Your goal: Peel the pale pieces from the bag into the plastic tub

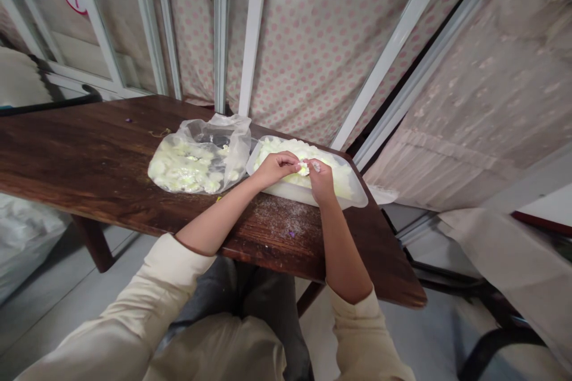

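Over the near middle of a translucent plastic tub (286, 191), my two hands are close together with fingers pinched. My left hand (277, 168) grips a small white flower (304, 169) with a yellowish tinge between thumb and fingertips. Beside it, my right hand (322, 180) is closed, and a small whitish piece (316, 165) shows at its fingers; whether this belongs to the same flower I cannot tell. Pale yellow-white flowers (342, 177) are heaped in the tub behind and around my hands. Left of the tub, a clear plastic bag (187, 161) lies with more such flowers inside.
The dark wooden table (98, 155) carries white specks (277, 214) and a purple bit (292, 233) near its front edge. Glazed frames with a pink-dotted curtain (308, 53) rise behind it. A bulky plastic bag (27, 238) stands at left, a black chair arm (496, 339) at right.
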Demonstrator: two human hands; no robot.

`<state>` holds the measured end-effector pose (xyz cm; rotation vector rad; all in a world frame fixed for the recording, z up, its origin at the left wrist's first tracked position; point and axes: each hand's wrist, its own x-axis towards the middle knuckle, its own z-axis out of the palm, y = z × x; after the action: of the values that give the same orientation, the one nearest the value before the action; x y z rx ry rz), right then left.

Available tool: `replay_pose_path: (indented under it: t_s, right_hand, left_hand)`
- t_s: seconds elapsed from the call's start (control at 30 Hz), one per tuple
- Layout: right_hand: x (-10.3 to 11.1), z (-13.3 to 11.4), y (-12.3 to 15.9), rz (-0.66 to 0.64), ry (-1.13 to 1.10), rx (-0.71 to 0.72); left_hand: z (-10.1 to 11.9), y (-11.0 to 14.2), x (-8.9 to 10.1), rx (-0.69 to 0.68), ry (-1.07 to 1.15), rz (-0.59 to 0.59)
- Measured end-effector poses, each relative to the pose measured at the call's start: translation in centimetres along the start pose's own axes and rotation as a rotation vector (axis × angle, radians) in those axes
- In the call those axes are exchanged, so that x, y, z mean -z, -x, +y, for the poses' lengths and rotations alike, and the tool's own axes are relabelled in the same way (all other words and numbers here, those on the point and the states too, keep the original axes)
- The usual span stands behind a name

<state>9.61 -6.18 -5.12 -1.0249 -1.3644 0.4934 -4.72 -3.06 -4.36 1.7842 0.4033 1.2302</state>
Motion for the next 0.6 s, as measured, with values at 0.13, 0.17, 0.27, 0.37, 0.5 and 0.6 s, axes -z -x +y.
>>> replay_pose_path:
  t_s: [0.13,0.17,0.27,0.37,0.5,0.6]
  right_hand:
    - [-0.01,-0.35,0.13,0.000,-0.012,0.022]
    - [0.00,-0.44,0.17,0.010,-0.010,0.025]
    - [0.03,-0.40,0.15,0.099,-0.007,0.007]
    - [0.04,-0.04,0.02,0.185,-0.010,-0.038]
    - [0.03,0.10,0.00,0.248,0.047,-0.051]
    - [0.00,-0.32,0.17,0.359,0.172,0.011]
  left_hand:
    - [-0.12,0.05,-0.07,0.017,0.011,0.016]
    - [-0.14,0.07,-0.08,0.020,0.018,0.022]
    - [-0.15,0.12,-0.07,0.022,0.042,0.037]
    - [-0.13,0.14,-0.07,0.017,0.071,0.038]
    - [-0.08,0.18,-0.09,0.013,0.111,0.032]
    - [0.08,0.24,-0.07,0.016,0.143,0.025]
